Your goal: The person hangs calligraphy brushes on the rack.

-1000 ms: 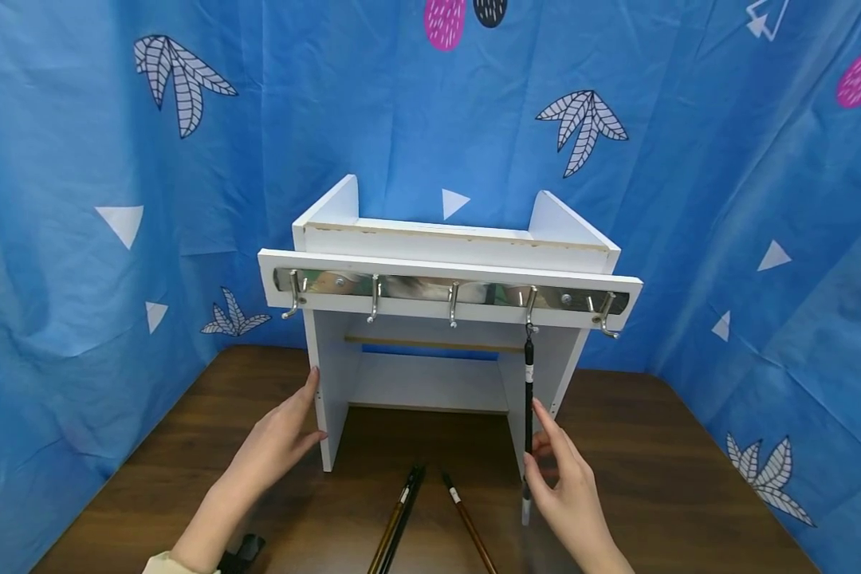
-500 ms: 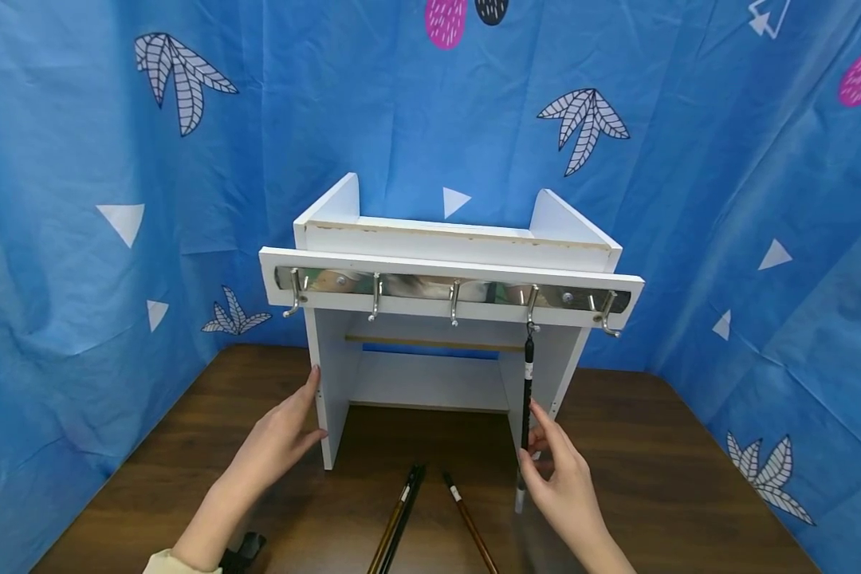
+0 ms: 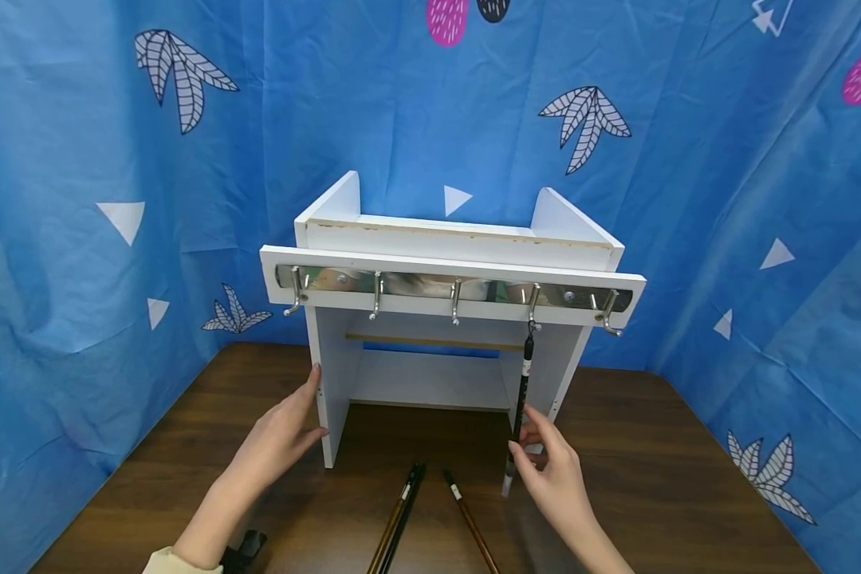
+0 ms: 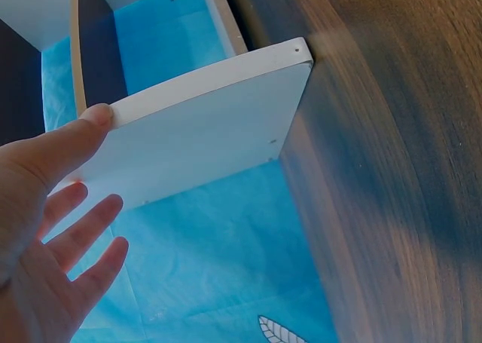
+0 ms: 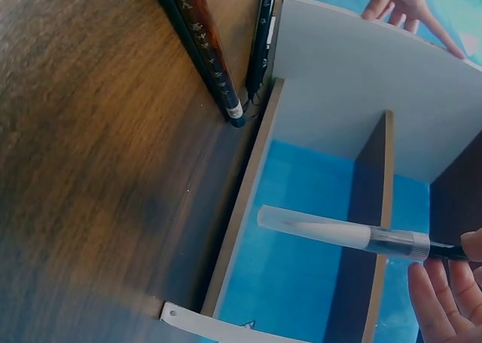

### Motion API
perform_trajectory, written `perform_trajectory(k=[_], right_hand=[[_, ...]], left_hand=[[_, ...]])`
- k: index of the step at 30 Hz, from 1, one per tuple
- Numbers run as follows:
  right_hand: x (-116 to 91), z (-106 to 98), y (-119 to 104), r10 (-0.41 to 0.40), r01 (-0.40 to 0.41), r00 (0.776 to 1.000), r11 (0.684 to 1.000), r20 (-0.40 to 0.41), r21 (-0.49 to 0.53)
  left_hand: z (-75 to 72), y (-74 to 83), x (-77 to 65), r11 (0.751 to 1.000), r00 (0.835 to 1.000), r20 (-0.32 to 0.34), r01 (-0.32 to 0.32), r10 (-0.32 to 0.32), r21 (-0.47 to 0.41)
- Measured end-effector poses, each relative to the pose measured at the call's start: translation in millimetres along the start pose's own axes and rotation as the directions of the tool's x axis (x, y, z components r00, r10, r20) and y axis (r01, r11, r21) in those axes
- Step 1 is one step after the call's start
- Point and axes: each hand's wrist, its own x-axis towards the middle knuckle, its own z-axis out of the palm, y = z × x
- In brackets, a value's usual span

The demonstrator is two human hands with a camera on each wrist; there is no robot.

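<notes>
A black writing brush (image 3: 524,375) with a clear cap hangs by its loop from the fourth hook (image 3: 534,301) of the white shelf's rail (image 3: 416,263). My right hand (image 3: 558,478) pinches its lower part between thumb and fingers, and the brush leans, capped end to the left. In the right wrist view the white bristles (image 5: 331,231) show inside the cap. My left hand (image 3: 276,442) is at the left side panel (image 4: 203,139); in the left wrist view the thumb touches its front edge, while the other fingers are spread along its outer side.
Two brushes (image 3: 395,518) lie together on the brown wooden table (image 3: 653,478), with a reddish-brown brush (image 3: 469,518) to their right. Several other hooks line the rail. A small black object (image 3: 247,546) sits by the left forearm. A blue patterned curtain (image 3: 430,104) surrounds the table.
My right hand has moved a little to the left, swinging the brush's capped lower end left and slightly up. The loop stays on the hook. My left hand has kept its place.
</notes>
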Motion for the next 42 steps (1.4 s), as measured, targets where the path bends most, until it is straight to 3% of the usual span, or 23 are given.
perform_trajectory(k=[42], right_hand=[[2.3,10.2,8.4,0.016,-0.017,0.998,1.0,0.055,0.014]], left_hand=[[-0.8,0.3,-0.9,1.0,1.0,-0.013,-0.026,0.026,-0.005]])
